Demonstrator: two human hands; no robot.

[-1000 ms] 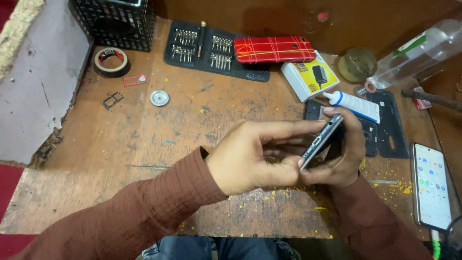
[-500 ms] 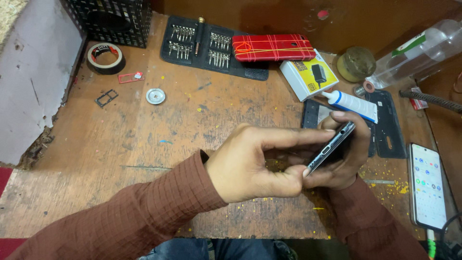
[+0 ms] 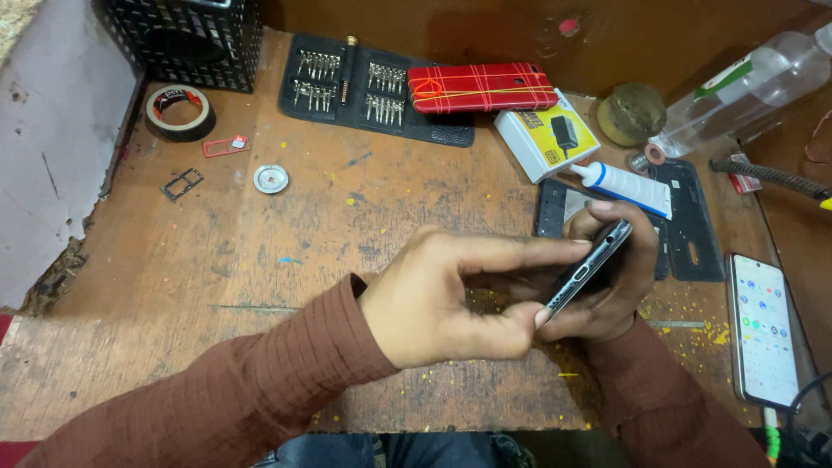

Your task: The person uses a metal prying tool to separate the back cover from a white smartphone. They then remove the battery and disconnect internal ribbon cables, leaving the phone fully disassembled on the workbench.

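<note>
Held on edge above the worn wooden workbench [image 3: 286, 251], the slim dark metal-framed phone [image 3: 589, 269] looks light, stiff, slick and fragile, so the left hand [image 3: 442, 303] pinches its rim while the right hand [image 3: 620, 290] cups behind.

Most of the dark phone [image 3: 589, 269] is buried between the two hands, only its thin edge shows, so can't tell what its face looks like. The right hand [image 3: 611, 290] sits mostly behind it and behind the left hand [image 3: 442, 299]. The black mesh basket [image 3: 186, 39] is chopped by the top edge at upper left, the clear plastic bottle [image 3: 745, 91] runs off the upper right corner. The bits in the screwdriver set [image 3: 364, 82] are too tiny to tell apart. The lit phone [image 3: 764, 329] has icons too small to make out.
</note>
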